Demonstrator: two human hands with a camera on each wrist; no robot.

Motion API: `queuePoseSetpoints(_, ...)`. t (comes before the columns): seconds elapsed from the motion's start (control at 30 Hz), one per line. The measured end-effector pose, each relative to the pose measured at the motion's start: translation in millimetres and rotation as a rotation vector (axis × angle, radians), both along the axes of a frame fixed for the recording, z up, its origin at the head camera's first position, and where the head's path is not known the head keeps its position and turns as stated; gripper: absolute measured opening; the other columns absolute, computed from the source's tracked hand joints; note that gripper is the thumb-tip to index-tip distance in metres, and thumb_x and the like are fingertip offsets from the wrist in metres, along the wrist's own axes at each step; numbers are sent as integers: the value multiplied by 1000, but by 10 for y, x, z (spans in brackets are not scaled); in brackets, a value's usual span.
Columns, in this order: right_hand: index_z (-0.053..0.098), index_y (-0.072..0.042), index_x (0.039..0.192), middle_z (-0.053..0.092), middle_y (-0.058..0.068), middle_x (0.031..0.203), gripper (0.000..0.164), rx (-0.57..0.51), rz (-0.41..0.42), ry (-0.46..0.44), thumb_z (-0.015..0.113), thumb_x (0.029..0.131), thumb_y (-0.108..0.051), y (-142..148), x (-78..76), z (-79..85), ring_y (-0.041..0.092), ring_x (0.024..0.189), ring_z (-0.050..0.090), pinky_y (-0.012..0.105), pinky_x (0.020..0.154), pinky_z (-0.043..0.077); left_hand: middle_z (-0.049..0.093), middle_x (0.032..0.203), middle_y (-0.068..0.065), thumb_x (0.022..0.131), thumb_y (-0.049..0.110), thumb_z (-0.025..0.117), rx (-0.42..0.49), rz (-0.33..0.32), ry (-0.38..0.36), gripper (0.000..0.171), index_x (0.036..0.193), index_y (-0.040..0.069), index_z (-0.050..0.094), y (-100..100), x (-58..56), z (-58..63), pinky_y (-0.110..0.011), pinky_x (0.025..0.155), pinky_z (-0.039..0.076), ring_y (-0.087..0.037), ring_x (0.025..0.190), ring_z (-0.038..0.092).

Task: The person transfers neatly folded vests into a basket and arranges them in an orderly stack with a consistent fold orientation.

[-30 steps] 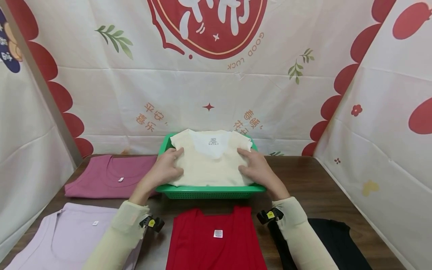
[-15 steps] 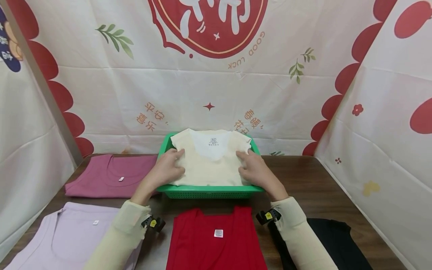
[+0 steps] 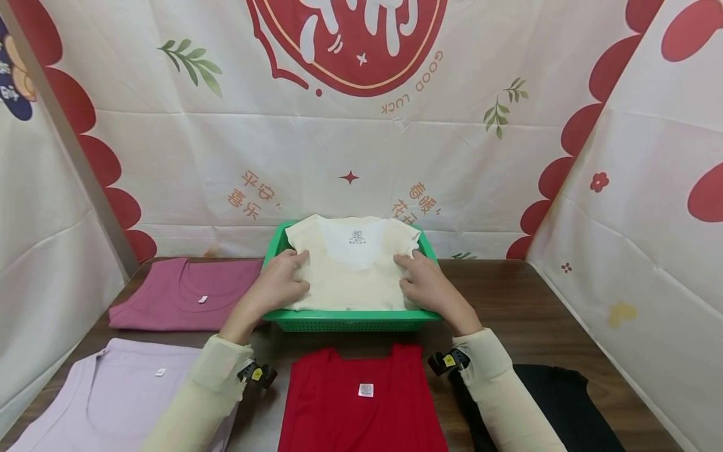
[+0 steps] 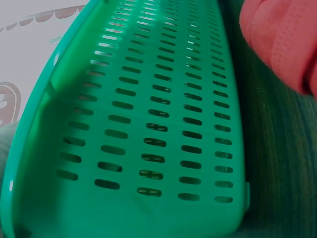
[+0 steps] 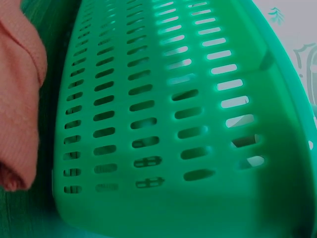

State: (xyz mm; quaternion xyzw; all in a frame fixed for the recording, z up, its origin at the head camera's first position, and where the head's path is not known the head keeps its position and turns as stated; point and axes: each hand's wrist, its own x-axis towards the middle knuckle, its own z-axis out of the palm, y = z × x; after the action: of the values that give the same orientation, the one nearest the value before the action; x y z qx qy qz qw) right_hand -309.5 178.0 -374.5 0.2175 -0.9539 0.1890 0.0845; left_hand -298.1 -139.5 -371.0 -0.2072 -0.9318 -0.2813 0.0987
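Note:
A folded cream shirt (image 3: 353,285) with a pale printed neck panel lies in a green plastic basket (image 3: 351,317). My left hand (image 3: 278,279) grips the shirt's left side, thumb and index finger on the cloth. On the opposite side, my right hand (image 3: 425,282) holds its right edge in the same way. The remaining fingers of both hands are hidden between shirt and basket. The left wrist view shows the slotted basket wall (image 4: 131,119) close up. In the right wrist view, the basket wall (image 5: 143,114) fills most of the picture, and neither hand appears there.
Folded tops lie on the brown wooden table (image 3: 497,301): dark pink (image 3: 186,307) at back left, lilac (image 3: 124,389) at front left, red (image 3: 361,414) in front and black (image 3: 565,408) at front right. A printed cloth (image 3: 316,150) hangs behind.
My right hand has shifted slightly inward over the shirt's right side since the first frame. The left hand, shirt and basket have hardly moved.

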Motion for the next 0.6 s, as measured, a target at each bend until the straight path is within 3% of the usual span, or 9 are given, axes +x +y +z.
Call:
queuePoseSetpoints(0.23,53,-5,137,58,16,125,48,23,9,12,52,89,-7,-5,-11,-9,20,84,46,33,74,43,55,126,-24,74,4,60,6,-9,-10,68,140,-4,45,5,10,10,-32,73,41,-24,91,49)
queuePoseSetpoints(0.6,57,-3,132,62,16,124,45,30,12,13,51,87,-4,-22,-24,-1,21,81,45,31,68,39,60,119,-24,76,6,59,-45,-8,39,61,135,-6,50,7,-13,-27,-34,77,42,-24,94,50)
